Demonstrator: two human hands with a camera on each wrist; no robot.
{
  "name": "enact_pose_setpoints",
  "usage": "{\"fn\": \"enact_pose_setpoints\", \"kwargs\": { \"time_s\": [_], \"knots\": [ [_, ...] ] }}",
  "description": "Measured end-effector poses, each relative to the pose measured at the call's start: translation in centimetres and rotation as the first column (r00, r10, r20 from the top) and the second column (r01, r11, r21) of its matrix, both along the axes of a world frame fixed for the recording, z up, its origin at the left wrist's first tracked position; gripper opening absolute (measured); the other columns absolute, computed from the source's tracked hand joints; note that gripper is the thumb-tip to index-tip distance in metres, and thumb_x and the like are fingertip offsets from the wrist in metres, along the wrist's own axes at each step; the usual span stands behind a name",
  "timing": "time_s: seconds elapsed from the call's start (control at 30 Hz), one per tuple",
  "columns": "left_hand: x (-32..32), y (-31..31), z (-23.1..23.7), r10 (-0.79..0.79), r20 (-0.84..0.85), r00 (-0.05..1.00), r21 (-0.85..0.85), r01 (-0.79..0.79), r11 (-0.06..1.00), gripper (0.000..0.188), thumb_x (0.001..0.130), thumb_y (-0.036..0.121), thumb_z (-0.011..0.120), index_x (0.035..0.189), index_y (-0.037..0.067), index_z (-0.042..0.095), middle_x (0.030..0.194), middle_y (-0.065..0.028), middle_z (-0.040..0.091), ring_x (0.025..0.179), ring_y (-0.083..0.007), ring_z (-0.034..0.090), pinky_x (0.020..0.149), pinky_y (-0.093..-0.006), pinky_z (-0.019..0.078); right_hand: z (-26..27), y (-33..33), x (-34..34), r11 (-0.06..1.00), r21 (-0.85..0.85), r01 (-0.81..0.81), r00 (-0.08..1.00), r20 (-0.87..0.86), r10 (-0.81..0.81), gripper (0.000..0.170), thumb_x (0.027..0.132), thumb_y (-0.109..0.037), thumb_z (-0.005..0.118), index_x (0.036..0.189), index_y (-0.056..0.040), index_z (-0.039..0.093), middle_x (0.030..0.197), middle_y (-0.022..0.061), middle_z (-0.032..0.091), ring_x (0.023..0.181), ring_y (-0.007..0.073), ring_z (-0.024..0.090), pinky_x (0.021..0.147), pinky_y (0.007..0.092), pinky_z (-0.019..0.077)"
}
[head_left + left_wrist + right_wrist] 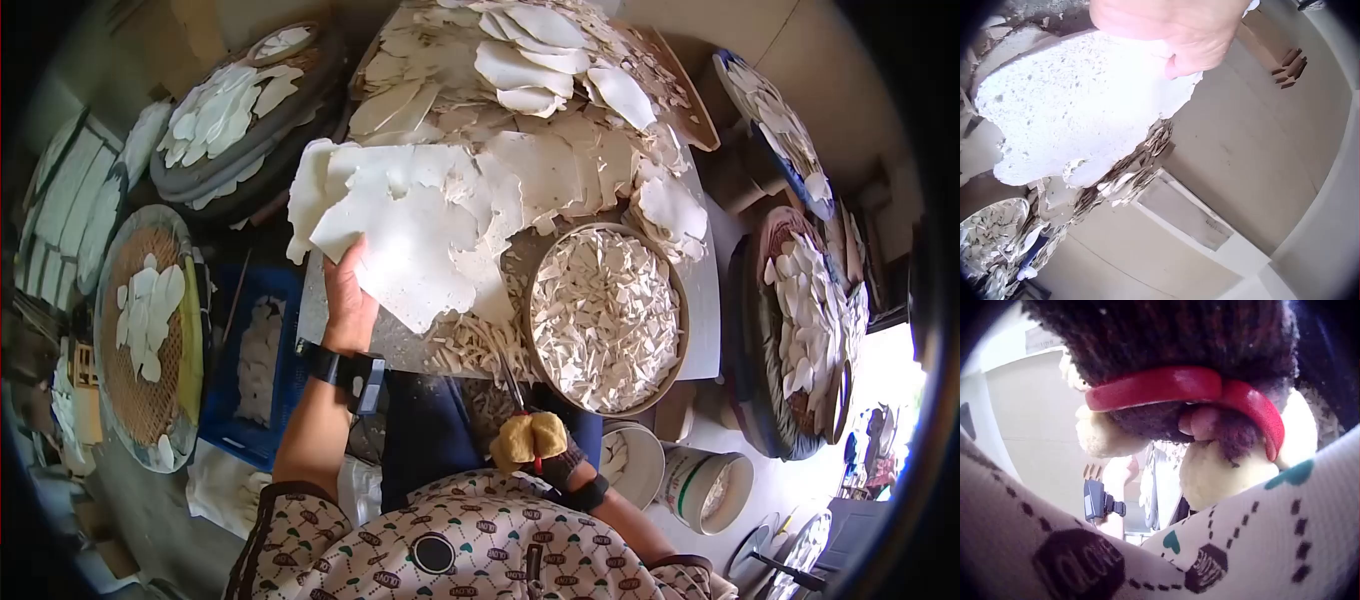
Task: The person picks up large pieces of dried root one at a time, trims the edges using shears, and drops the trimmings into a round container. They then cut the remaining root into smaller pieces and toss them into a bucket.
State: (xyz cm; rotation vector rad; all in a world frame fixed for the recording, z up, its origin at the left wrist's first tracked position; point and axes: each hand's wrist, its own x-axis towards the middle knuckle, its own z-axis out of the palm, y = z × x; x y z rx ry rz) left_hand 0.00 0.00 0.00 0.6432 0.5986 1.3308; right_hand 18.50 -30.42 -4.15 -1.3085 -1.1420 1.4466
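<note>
My bare left hand (348,300) grips the near left edge of a large, thin white sheet (400,230) with ragged edges, thumb on top. In the left wrist view the sheet (1079,106) hangs from the fingers, its face pitted and its rim torn. My right hand (563,468), in a dark knitted glove, holds scissors (511,385) at my lap. Their red handles (1154,389) loop around the gloved fingers, with yellow foam padding (525,440) on them. The blades point away from me, over a heap of narrow offcuts (465,342) below the sheet.
A round tray (683,310) full of white chips sits right of the scissors on the table (706,335). Stacked sheets (530,65) cover the back. Loaded round racks flank both sides. A blue crate (285,380) stands left, white buckets (740,495) at lower right.
</note>
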Motion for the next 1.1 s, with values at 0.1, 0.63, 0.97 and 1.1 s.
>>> {"fn": "enact_pose_setpoints", "kwargs": {
  "time_s": [0.1, 0.63, 0.97, 1.1],
  "knots": [
    [2.3, -1.1, -1.1, -0.064, 0.076, 0.995, -0.049, 0.067, 0.997, 0.043, 0.081, 0.005, 0.057, 0.122, 0.001, 0.044, 0.116, -0.011, 0.054, 0.105, -0.0253, 0.054, 0.092, -0.0385, 0.044, -0.7, -2.0, 2.5, 0.993, -0.113, 0.027, 0.977, -0.206, -0.05, 0.019, 0.077, -0.013, 0.069, 0.092, -0.0061, 0.061, 0.09, 0.0075, 0.062, 0.083, 0.0189, 0.059, 0.075, 0.0318, 0.0475],
    [10.5, 8.5, 1.6, -0.455, -0.594, 0.664, 0.05, 0.595, 0.802, 0.031, 0.078, 0.016, 0.064, 0.103, -0.002, 0.058, 0.09, -0.0062, 0.063, 0.081, -0.015, 0.061, 0.069, -0.0285, 0.0513, -2.4, 0.2, 0.3, 0.987, -0.136, 0.085, 0.96, -0.256, -0.118, 0.035, 0.082, -0.005, 0.06, 0.115, -0.0036, 0.049, 0.11, 0.0088, 0.056, 0.101, 0.0191, 0.055, 0.091, 0.0312, 0.0434],
    [2.7, 20.1, 2.2, -0.212, -0.791, 0.574, 0.04, 0.395, 0.918, 0.02, 0.081, 0.015, 0.06, 0.092, -0.002, 0.062, 0.071, -0.0062, 0.059, 0.057, -0.0123, 0.059, 0.051, -0.022, 0.0483, -2.2, 3.0, -0.2, 1.0, 0.001, 0.013, 0.999, 0.032, -0.013, 0.032, 0.075, -0.015, 0.065, 0.106, -0.0085, 0.057, 0.102, 0.0087, 0.06, 0.095, 0.0243, 0.058, 0.083, 0.0325, 0.046],
    [2.2, 28.2, -0.3, 0.254, -0.931, 0.26, 0.336, 0.35, 0.874, 0.023, 0.079, 0.008, 0.057, 0.1, -0.002, 0.062, 0.089, -0.01, 0.065, 0.078, -0.0156, 0.062, 0.07, -0.0261, 0.0478, -0.3, 5.0, -0.1, 0.993, -0.035, -0.11, 0.958, 0.261, 0.115, 0.033, 0.082, -0.024, 0.057, 0.112, -0.0101, 0.054, 0.105, 0.0079, 0.059, 0.1, 0.0234, 0.055, 0.089, 0.0342, 0.0416]
  ]
}}
